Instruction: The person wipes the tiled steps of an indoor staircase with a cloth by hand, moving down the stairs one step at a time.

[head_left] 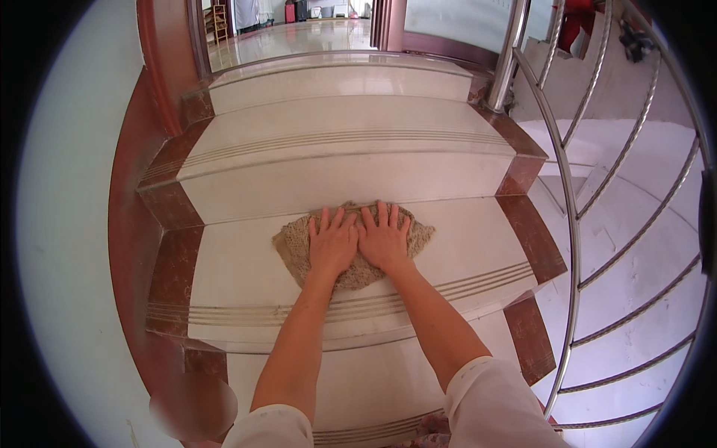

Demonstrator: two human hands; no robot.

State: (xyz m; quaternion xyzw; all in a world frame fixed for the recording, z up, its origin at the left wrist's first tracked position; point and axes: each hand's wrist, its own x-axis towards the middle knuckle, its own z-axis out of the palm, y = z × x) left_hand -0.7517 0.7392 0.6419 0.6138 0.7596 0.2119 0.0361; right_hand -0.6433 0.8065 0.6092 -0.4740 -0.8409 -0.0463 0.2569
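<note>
A brown, rough-textured cloth (361, 275) lies bunched and spread on the cream-coloured stair tread (239, 257), close to the riser behind it. My left hand (334, 243) rests flat on the cloth's middle with its fingers pointing forward. Beside it, nearly touching at the thumbs, my right hand (384, 240) presses on the same cloth, fingers spread. Both arms are stretched forward from the lower edge. The cloth's edges stick out to either side of the hands, and its centre is hidden under them.
Further steps (343, 116) with red-brown side borders rise to a doorway and shiny floor (299, 37). On the right runs a metal railing (573, 224) with twisted bars. A pale wall (75, 224) with red-brown skirting stands left. Grooved lines mark the tread's front edge.
</note>
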